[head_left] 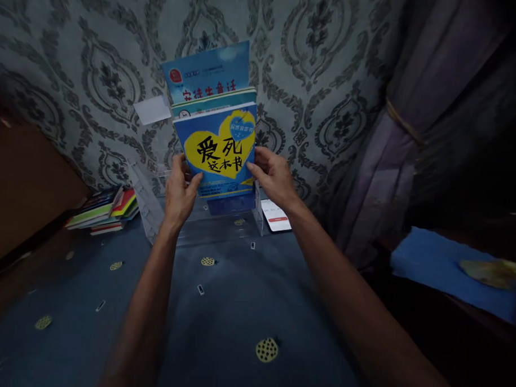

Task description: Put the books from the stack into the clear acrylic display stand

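Between my two hands is a blue book (pixel 224 186) with a yellow heart and black Chinese lettering on its cover, nearly upright. My left hand (pixel 182 190) is closed on its lower left edge, thumb over the front. On the opposite edge, my right hand (pixel 276 175) grips it the same way. Directly behind stand a teal-edged book (pixel 215 102) and a taller light-blue book (pixel 207 71) with red lettering. A clear plastic rack (pixel 150 205) is beneath and around them; the held book's lower edge is in front of its upper tiers.
A pile of books (pixel 104 210) lies left of the rack. Behind my right hand a phone (pixel 277 216) with a lit screen lies by the rack. A white card (pixel 152 109) sticks out near the patterned wall. A tied curtain (pixel 378 133) hangs right, above a blue cloth (pixel 438 272).
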### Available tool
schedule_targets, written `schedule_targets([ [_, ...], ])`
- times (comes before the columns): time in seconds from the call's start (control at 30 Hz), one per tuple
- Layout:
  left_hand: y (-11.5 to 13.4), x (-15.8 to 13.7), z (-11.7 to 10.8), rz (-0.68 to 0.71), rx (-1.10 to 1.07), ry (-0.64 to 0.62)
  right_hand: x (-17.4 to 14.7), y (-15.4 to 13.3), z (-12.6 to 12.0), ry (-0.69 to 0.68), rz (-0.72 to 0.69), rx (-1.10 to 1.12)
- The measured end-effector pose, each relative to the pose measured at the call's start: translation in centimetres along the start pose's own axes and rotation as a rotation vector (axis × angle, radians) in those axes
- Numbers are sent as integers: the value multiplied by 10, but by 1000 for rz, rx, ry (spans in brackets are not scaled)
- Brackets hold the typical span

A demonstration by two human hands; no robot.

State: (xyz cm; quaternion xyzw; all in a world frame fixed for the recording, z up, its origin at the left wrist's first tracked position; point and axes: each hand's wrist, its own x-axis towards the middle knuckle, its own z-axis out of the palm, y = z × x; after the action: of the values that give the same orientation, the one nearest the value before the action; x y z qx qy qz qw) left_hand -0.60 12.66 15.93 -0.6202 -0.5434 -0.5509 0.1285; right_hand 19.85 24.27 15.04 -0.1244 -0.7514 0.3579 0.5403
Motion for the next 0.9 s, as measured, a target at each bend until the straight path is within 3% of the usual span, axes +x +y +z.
schedule_targets([
  [0.3, 4, -16, 15, -50, 47, 99, -1, 7, -2, -1, -41, -117],
  [0.6, -5, -20, 19, -72, 77, 66, -2, 15, -11, -68, 15, -217],
  [0.9, -2, -25, 19, -81, 263, -29, -3, 1, -25, -168, 53, -636],
])
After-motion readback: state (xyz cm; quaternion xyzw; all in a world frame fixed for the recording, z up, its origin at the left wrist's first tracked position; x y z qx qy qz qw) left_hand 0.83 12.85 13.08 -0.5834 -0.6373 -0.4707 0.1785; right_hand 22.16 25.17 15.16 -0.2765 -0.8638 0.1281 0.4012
